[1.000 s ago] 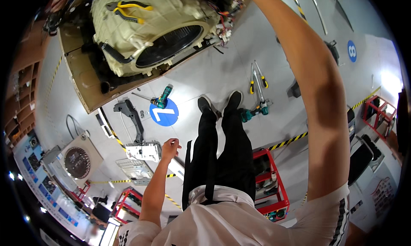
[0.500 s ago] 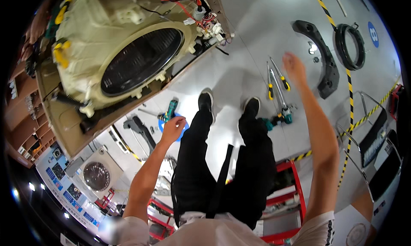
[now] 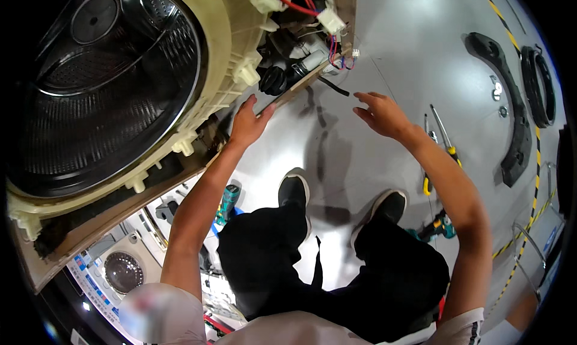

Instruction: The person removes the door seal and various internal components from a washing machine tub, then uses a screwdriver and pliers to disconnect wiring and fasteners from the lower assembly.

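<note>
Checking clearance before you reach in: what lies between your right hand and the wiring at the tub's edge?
In the head view, mostly bare grey floor separates the right hand from the wiring; only a short black hose lies on that stretch.

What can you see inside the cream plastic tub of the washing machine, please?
Inside the cream tub sits a perforated steel drum with raised ribs and a round back plate. Its interior looks empty; the lower part runs out of frame.

One washer drum (image 3: 102, 86). Two hands: left hand (image 3: 247, 124), right hand (image 3: 384, 113). Two shoes (image 3: 294, 192). Two screwdrivers (image 3: 443, 131). Two black curved parts (image 3: 511, 104). Two teal drills (image 3: 227, 202).
</note>
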### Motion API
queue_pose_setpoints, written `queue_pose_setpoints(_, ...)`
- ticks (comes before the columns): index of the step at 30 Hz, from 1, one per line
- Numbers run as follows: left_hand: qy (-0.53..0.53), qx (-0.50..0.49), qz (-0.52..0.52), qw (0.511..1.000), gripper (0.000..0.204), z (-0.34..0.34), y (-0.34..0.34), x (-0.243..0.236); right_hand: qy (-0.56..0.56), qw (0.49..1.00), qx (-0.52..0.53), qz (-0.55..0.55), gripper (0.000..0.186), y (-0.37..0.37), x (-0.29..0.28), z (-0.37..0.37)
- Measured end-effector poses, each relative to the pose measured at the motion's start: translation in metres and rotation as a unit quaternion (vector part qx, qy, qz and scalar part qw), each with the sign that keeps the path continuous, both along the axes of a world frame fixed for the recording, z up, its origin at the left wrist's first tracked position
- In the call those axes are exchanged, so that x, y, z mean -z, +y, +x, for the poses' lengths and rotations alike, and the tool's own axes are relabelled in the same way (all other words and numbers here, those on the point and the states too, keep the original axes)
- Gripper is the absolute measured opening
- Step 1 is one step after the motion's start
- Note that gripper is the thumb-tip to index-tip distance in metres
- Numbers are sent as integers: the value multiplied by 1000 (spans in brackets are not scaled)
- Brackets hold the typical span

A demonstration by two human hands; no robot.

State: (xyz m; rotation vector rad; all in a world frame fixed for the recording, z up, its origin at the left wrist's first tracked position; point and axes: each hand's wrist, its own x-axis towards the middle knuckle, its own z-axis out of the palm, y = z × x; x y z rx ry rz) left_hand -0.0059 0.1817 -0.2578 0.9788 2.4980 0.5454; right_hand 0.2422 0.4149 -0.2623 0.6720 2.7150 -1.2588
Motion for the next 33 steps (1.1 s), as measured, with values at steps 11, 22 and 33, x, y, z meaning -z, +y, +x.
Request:
queue_pose_setpoints(11, -232, -113, 156, 953, 50, -7, 46, 39, 14, 999, -7, 29, 24, -21, 46, -45)
queue_pose_setpoints(22, 16, -42, -137, 989, 78, -3, 50, -1, -6, 982, 96, -165, 12, -13, 72, -41)
queue_pose_setpoints(33, 234, 259, 85, 933, 17, 32, 73, -9, -40, 971, 96, -213, 21, -32, 67, -41)
